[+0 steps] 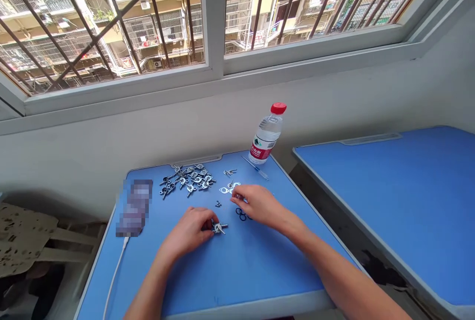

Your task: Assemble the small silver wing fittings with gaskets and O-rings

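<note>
My left hand (190, 231) rests low over the blue desk, thumb and fingers closed on a small silvery metal fitting (218, 228) with a stem and thin prongs. To its right, my right hand (258, 205) is pinched at the fingertips; whatever lies between them is too small to make out. Just beyond those fingertips are flat metal plates (224, 190) with holes. Black rubber rings (242, 215) lie partly under the right hand. Between the two hands sit several tiny dark screw-like pieces (218, 204).
A pile of similar metal fittings (193, 177) spreads across the desk's far left, with a few small parts (229, 172) beside it. At the back right stand a water bottle (265, 137) and a pen (256, 167). A phone-like object (135, 207), blurred, trails a white cable (118, 268).
</note>
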`<action>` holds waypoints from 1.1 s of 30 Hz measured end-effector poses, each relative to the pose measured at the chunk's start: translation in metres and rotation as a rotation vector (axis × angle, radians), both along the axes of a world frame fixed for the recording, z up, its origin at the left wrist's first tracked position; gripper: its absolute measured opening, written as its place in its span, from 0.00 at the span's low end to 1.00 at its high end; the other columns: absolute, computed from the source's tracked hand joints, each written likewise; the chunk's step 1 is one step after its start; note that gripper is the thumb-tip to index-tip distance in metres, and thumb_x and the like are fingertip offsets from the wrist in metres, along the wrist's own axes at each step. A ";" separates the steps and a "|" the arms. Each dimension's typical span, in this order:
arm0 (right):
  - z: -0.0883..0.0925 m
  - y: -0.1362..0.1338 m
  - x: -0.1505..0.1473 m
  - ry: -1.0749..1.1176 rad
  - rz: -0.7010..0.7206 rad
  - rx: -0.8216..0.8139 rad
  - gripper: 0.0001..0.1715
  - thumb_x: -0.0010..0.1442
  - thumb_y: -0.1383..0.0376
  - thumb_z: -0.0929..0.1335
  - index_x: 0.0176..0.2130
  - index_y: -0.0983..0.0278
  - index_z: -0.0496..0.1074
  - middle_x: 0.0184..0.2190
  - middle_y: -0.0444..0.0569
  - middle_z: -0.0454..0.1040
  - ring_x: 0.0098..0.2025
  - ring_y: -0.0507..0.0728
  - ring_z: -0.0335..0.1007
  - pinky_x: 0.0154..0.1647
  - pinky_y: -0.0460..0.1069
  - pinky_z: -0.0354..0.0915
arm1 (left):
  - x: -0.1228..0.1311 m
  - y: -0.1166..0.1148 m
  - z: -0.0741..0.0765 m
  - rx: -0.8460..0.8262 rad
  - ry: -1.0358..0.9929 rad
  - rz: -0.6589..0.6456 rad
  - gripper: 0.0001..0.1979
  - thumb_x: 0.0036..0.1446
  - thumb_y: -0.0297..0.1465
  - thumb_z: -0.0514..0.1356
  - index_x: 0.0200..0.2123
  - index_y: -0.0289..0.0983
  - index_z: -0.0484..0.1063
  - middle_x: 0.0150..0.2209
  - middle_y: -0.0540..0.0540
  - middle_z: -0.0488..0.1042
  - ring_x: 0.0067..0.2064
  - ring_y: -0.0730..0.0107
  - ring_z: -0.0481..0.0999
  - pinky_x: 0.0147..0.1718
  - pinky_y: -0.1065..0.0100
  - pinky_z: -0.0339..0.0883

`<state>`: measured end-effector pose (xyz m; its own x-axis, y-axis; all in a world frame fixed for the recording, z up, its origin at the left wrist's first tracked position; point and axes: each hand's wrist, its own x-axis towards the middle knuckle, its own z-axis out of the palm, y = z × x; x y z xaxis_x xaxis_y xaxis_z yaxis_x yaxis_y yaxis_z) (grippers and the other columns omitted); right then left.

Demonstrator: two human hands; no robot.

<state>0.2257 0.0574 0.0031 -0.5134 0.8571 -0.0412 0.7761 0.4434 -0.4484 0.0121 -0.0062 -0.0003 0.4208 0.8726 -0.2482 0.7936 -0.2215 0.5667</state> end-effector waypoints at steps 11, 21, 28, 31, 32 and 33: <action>-0.011 0.035 0.025 -0.005 -0.151 0.016 0.10 0.61 0.73 0.65 0.36 0.64 0.76 0.37 0.50 0.79 0.38 0.57 0.72 0.31 0.46 0.55 | -0.001 0.000 -0.001 0.024 -0.042 -0.010 0.18 0.58 0.21 0.54 0.45 0.43 0.78 0.44 0.46 0.74 0.49 0.61 0.71 0.49 0.64 0.62; -0.015 0.028 0.009 0.010 -0.083 0.007 0.08 0.62 0.67 0.67 0.42 0.64 0.74 0.39 0.49 0.78 0.40 0.56 0.72 0.35 0.46 0.59 | -0.002 -0.002 0.002 0.018 -0.032 0.000 0.22 0.55 0.19 0.54 0.49 0.41 0.75 0.44 0.46 0.74 0.48 0.61 0.72 0.49 0.65 0.64; -0.020 0.027 0.003 -0.009 -0.096 -0.010 0.09 0.62 0.65 0.68 0.43 0.64 0.74 0.38 0.50 0.77 0.38 0.57 0.71 0.34 0.47 0.58 | -0.001 -0.001 0.006 -0.009 -0.004 0.006 0.23 0.53 0.19 0.54 0.51 0.40 0.73 0.43 0.45 0.74 0.47 0.61 0.73 0.47 0.65 0.65; -0.020 0.028 0.003 -0.010 -0.101 -0.027 0.07 0.62 0.66 0.68 0.41 0.64 0.74 0.37 0.50 0.77 0.38 0.57 0.71 0.34 0.47 0.58 | -0.002 -0.002 0.007 -0.019 -0.004 0.016 0.23 0.53 0.19 0.55 0.51 0.40 0.72 0.43 0.45 0.74 0.47 0.61 0.73 0.46 0.66 0.66; -0.019 0.028 0.002 -0.009 -0.102 -0.034 0.06 0.62 0.67 0.68 0.40 0.64 0.74 0.37 0.50 0.77 0.38 0.57 0.71 0.33 0.46 0.57 | -0.002 -0.002 0.007 -0.020 -0.005 0.020 0.23 0.53 0.19 0.55 0.51 0.40 0.72 0.43 0.46 0.74 0.47 0.62 0.72 0.46 0.66 0.65; -0.019 0.028 0.002 -0.008 -0.104 -0.040 0.05 0.62 0.67 0.68 0.39 0.64 0.74 0.36 0.49 0.77 0.37 0.57 0.71 0.33 0.46 0.57 | -0.002 -0.002 0.007 -0.021 -0.007 0.023 0.23 0.53 0.19 0.55 0.51 0.40 0.72 0.43 0.46 0.74 0.47 0.62 0.72 0.47 0.66 0.65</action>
<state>0.2277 0.0857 -0.0160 -0.4213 0.9033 -0.0804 0.8207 0.3421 -0.4576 0.0103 -0.0081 0.0069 0.4027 0.8764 -0.2640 0.7944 -0.1914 0.5765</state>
